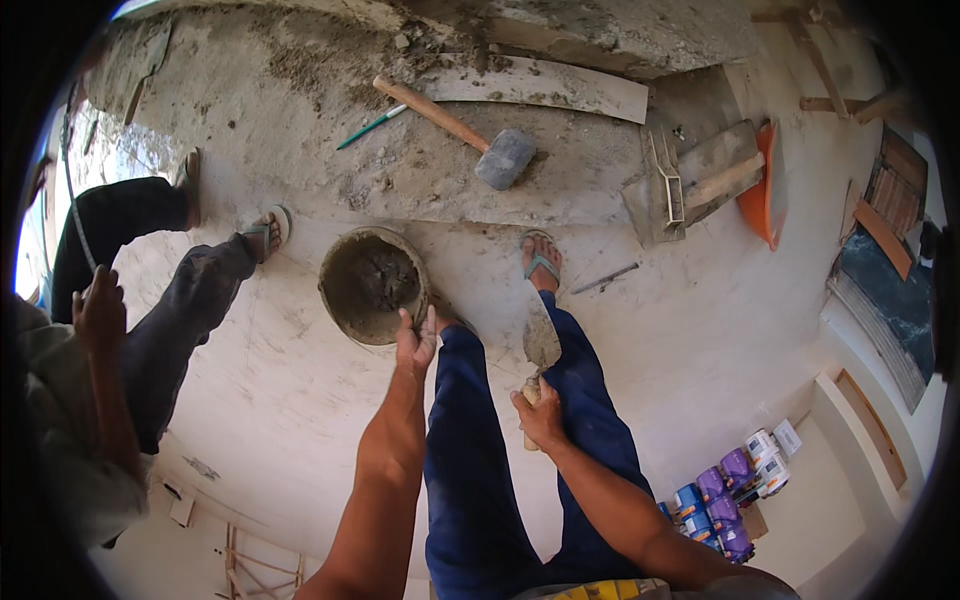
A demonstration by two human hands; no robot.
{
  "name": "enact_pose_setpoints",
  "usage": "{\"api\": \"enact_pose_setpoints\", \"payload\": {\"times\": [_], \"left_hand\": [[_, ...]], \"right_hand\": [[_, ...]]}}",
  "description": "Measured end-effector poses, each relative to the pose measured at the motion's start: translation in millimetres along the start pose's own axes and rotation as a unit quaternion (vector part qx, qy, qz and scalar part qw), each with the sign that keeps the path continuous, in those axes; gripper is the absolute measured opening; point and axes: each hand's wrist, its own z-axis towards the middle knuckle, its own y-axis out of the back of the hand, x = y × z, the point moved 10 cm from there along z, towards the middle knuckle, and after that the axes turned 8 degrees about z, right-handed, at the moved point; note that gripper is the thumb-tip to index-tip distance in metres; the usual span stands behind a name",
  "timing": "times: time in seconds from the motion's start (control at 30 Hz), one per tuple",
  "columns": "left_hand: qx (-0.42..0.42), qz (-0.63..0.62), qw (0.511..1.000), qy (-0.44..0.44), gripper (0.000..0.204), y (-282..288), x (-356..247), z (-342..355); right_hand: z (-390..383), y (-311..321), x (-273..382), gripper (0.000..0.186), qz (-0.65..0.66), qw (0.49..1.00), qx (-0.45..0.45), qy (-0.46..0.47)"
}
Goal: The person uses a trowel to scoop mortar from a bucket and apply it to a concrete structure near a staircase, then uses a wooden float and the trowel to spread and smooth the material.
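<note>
a: where's the bucket (338, 292), and what's holding it?
b: just beyond the near edge of the rough cement strip (570, 197), on the person's side, with grey mortar (390, 280) inside. the left hand (418, 337) touches the rim on the side closest to the person, probably to steady it. i can't tell if those fingers are clamped on the rim or only resting against it.
a: and the right hand (541, 412)?
b: that one is wrapped around the handle of the trowel (542, 338). the blade points away from the person, toward the strip's near edge, which seems to keep the fingers clear of its grey smears.
a: why is the mallet (506, 159) lying there?
b: perhaps because both hands are busy. it lies on the strip, in from the near edge, handle slanting toward the far edge, with a green pencil (372, 127) just beside it
</note>
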Motion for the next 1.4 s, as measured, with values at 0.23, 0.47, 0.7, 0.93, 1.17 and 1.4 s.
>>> {"api": "enact_pose_setpoints", "payload": {"times": [0.23, 0.47, 0.7, 0.93, 1.17, 1.4], "left_hand": [[-0.007, -0.092, 0.988, 0.126, 0.065, -16, 133, 9], [0.014, 0.2, 0.939, 0.279, 0.119, -68, 217, -63], [0.064, 0.852, 0.511, -0.094, 0.044, -215, 126, -69], [0.206, 0.812, 0.137, -0.528, 0.041, -492, 175, -88], [0.081, 0.832, -0.014, -0.549, 0.066, -560, 201, -26], [0.087, 0.857, -0.033, -0.507, 0.073, -571, 204, -20]], "right_hand": [[14, 33, 12, 0.038, 0.067, 0.983, -0.13, 0.108], [14, 58, 11, 0.032, 0.206, 0.971, -0.118, 0.016], [13, 58, 11, 0.026, 0.287, 0.952, -0.105, -0.01], [26, 54, 3, 0.035, 0.272, 0.958, -0.084, -0.034], [38, 46, 10, 0.032, 0.25, 0.965, -0.08, 0.002], [36, 59, 45, 0.04, 0.348, 0.933, -0.027, -0.088]]}}
